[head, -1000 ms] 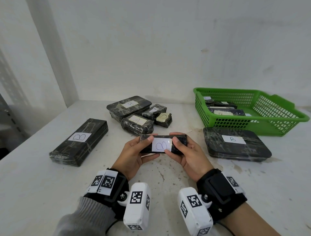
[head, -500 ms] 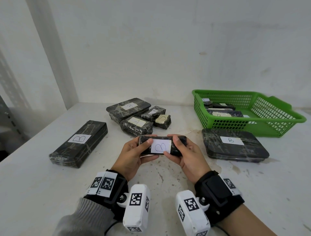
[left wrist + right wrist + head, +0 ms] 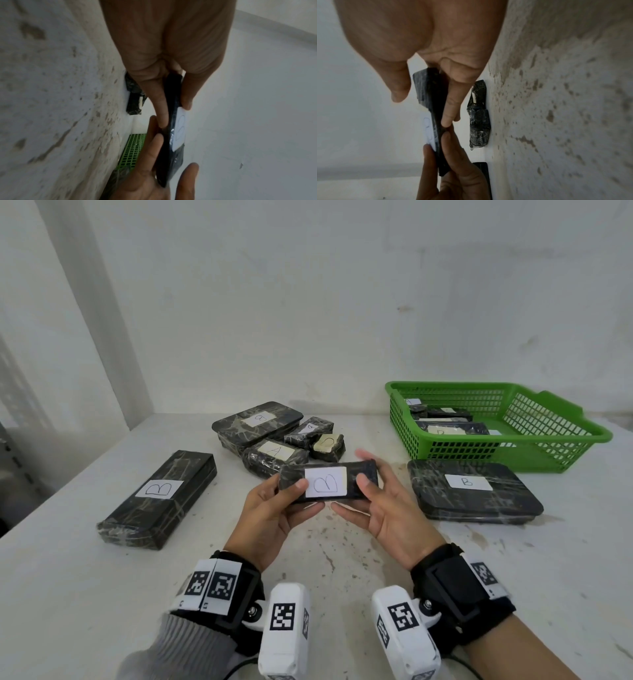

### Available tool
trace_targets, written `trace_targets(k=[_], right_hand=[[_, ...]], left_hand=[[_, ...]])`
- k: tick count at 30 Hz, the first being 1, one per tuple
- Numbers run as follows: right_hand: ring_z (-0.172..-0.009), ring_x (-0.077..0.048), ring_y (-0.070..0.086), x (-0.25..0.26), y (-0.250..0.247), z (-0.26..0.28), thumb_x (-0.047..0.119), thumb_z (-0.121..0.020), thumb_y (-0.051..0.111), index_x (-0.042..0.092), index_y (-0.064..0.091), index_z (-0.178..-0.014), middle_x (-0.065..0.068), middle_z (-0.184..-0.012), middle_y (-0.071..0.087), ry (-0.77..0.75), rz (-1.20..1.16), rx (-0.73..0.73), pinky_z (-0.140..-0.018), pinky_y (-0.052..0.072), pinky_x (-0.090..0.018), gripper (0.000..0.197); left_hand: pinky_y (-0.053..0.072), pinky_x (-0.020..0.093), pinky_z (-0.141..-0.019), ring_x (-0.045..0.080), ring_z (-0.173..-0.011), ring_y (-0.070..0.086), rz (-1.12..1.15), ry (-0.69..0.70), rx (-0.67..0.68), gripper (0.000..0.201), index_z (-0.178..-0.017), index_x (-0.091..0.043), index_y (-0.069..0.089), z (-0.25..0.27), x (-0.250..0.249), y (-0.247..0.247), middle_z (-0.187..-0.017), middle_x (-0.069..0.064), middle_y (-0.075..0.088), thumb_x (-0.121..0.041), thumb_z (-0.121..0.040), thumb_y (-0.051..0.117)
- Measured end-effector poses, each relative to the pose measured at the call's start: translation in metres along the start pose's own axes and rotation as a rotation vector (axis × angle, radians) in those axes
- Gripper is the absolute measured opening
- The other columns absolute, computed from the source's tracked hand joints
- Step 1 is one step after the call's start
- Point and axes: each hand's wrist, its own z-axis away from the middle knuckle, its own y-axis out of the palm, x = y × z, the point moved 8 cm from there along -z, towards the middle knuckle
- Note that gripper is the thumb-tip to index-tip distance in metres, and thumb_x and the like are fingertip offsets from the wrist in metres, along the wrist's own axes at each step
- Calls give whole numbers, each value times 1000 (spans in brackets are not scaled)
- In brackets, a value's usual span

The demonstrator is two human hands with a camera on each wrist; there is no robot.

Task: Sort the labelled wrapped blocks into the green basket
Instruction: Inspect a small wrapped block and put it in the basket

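Above bench [image 3: 342, 563], mid-frame: small wrapped block [image 3: 328, 481], label up, off surface. Left hand [image 3: 274, 508] pinches its left end; right hand [image 3: 380, 508] grips right end, thumb on top. Green basket [image 3: 561, 453] rear right, w/ blocks inside.

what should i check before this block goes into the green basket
1. Held block gripped: left hand pinches its left end: ok.
2. Right hand grip: fingers under it, thumb looks lifted off: cannot tell.
3. Label readable: faces up, reads B: ok.
4. Green basket has room: right part bare: ok.
5. Path to basket: flat B block lies in front of it, so lift over: ok.
6. Whether B belongs in the basket: labels inside too small to read: cannot tell.
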Motion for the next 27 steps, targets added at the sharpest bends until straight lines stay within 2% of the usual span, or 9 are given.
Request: trace_targets(k=[3, 7, 9, 12, 14, 17, 21, 24, 27], right_hand=[[-103, -30, 70, 5, 4, 1, 20, -73, 68, 28, 52, -132, -16, -123, 67, -56, 1, 34, -83, 59, -35, 62], [-101, -33, 70, 6, 4, 2, 14, -78, 64, 23, 56, -127, -18, -122, 67, -80, -14, 19, -82, 59, -36, 50], [-106, -35, 68, 9, 5, 2, 20, -79, 67, 24, 59, -126, -17, -125, 66, -80, -20, 35, -84, 59, -37, 48], [-114, -38, 64, 11, 10, 3, 31, -79, 68, 29, 57, -131, -15, -130, 64, -70, -30, 86, -89, 57, -38, 53], [-112, -36, 65, 12, 9, 4, 26, -79, 65, 28, 54, -133, -17, -125, 66, -89, 0, 63, -88, 57, -37, 55], [-106, -33, 69, 12, 4, 3, 20, -83, 60, 24, 55, -130, -17, -115, 70, -126, 55, 2, -81, 59, -34, 48], [-107, -32, 68, 13, 1, 3, 28, -76, 66, 23, 56, -129, -14, -114, 71, -140, 101, -33, -82, 59, -35, 55], [-110, -28, 67, 13, 2, 3, 31, -76, 68, 24, 53, -131, -7, -116, 71, -141, 129, -34, -83, 58, -35, 57], [-103, -24, 70, 16, -2, 4, 18, -80, 66, 23, 56, -124, -3, -104, 73, -187, 173, -72, -80, 59, -33, 45]], left_hand=[[60, 27, -70, 21, -89, 73, -38, 29, 33, 33, -108, 0, 66, 2, -10, 2, -102, 16, 74, -6, -78, 76], [59, 25, -73, 20, -94, 72, -54, 38, 72, 36, -113, -2, 65, 4, -14, 4, -106, 14, 74, -7, -78, 71], [59, 25, -72, 21, -93, 73, -52, 53, 61, 37, -112, -2, 65, 6, -16, 4, -105, 15, 74, -7, -78, 78], [59, 26, -71, 22, -92, 73, -23, 69, 31, 30, -112, 0, 64, 7, -17, 2, -104, 16, 74, -8, -84, 72], [59, 26, -69, 21, -90, 74, -19, 69, 12, 26, -110, 0, 64, 7, -17, 2, -102, 15, 75, -9, -85, 65], [59, 27, -71, 23, -89, 74, -12, 48, 45, 36, -114, 4, 63, 8, -16, 7, -105, 19, 73, -15, -85, 72], [59, 26, -71, 22, -87, 74, -33, 55, 30, 36, -113, 2, 62, 8, -16, 8, -102, 17, 74, -17, -83, 55], [60, 28, -75, 23, -92, 73, -47, 67, 40, 37, -116, 1, 61, 9, -15, 11, -107, 19, 73, -17, -85, 54], [60, 31, -77, 25, -97, 72, -50, 53, 51, 32, -118, 0, 62, 10, -14, 13, -113, 21, 71, -18, -91, 60]])
